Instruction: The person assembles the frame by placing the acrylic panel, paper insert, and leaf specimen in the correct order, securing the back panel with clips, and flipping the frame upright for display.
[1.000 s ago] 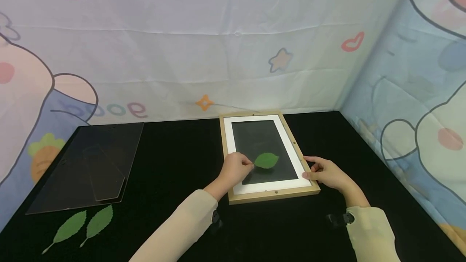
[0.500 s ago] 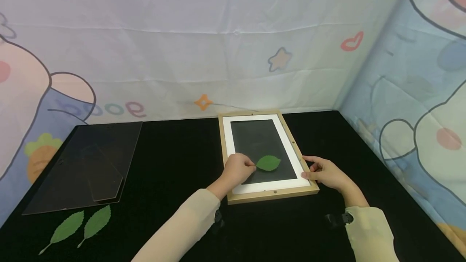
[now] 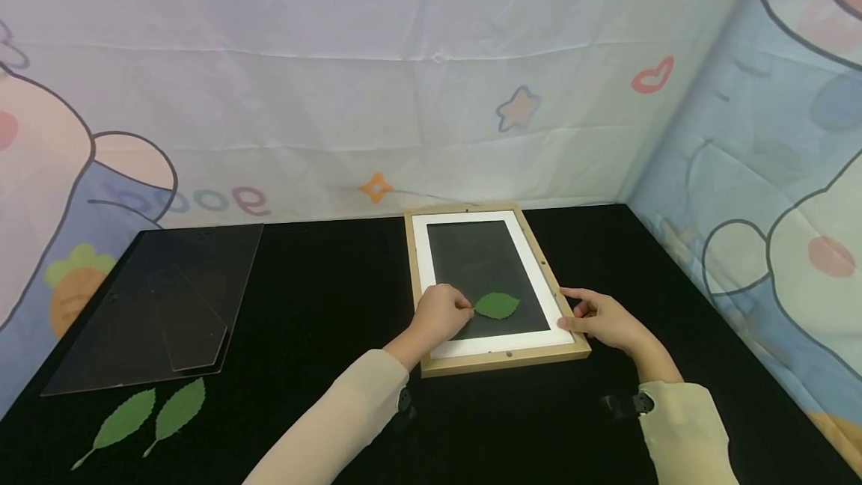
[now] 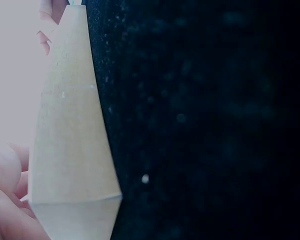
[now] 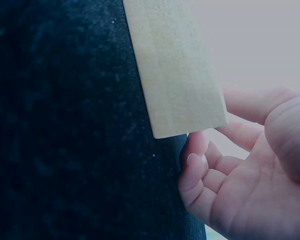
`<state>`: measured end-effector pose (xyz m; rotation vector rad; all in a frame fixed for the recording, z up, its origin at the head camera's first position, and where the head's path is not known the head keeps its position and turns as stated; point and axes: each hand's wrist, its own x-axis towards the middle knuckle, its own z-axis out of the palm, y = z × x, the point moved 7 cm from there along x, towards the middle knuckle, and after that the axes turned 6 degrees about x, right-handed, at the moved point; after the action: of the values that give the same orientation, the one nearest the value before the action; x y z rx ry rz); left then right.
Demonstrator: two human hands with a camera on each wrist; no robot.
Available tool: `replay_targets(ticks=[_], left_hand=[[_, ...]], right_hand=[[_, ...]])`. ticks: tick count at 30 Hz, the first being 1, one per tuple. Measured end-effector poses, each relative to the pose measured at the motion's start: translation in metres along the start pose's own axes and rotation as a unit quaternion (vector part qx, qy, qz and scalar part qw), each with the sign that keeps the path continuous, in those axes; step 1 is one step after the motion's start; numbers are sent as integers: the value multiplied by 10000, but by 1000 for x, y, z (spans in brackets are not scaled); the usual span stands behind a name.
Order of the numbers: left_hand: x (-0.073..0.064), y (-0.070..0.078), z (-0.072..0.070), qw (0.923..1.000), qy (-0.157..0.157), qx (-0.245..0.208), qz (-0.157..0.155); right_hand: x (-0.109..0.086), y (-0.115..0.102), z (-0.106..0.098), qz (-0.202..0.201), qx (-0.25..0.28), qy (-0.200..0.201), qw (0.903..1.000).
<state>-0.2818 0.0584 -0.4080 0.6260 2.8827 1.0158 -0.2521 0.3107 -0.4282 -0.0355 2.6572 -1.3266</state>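
Observation:
In the head view my left hand (image 3: pixel 438 318) pinches a green leaf (image 3: pixel 497 306) by its stem end. The leaf's blade lies over the dark middle of a light wooden picture frame (image 3: pixel 512 358) with a white mat (image 3: pixel 498 343). My right hand (image 3: pixel 609 322) holds the frame's right side near the front corner, thumb on top. Both wrist views show a wooden rail of the frame from the front; the right wrist view has the right hand (image 5: pixel 240 190) at its corner. The leaf's stem is mostly hidden by the left fingertips.
Two more green leaves (image 3: pixel 125 419) lie at the front left of the black tabletop (image 3: pixel 323 305). Behind them is a dark backing panel (image 3: pixel 135 320) with a stand flap (image 3: pixel 188 328). A printed cloth (image 3: pixel 303 96) hangs behind and at the right.
My left hand and the leaf have shifted slightly right and nearer to me. The leaf's blade now sits lower and flatter over the frame. The right hand keeps its hold.

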Motion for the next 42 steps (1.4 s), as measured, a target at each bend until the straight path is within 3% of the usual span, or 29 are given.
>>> replay_targets(ticks=[18, 25, 30, 35, 42], left_hand=[[0, 0, 0, 10000, -75, 29, -7], [-3, 1, -6, 9995, -134, -156, 244], [-9, 4, -21, 9980, 128, -259, 564], [-25, 7, -45, 9939, 423, -495, 885], [-57, -1, -77, 9925, 707, -754, 658]], right_hand=[[1, 2, 1, 32, -14, -27, 10000], [0, 0, 0, -9, -44, -24, 10000], [-2, 1, 1, 4, -29, -30, 10000], [-1, 1, 1, -8, 0, -27, 10000], [-1, 2, 1, 11, -13, -35, 10000]])
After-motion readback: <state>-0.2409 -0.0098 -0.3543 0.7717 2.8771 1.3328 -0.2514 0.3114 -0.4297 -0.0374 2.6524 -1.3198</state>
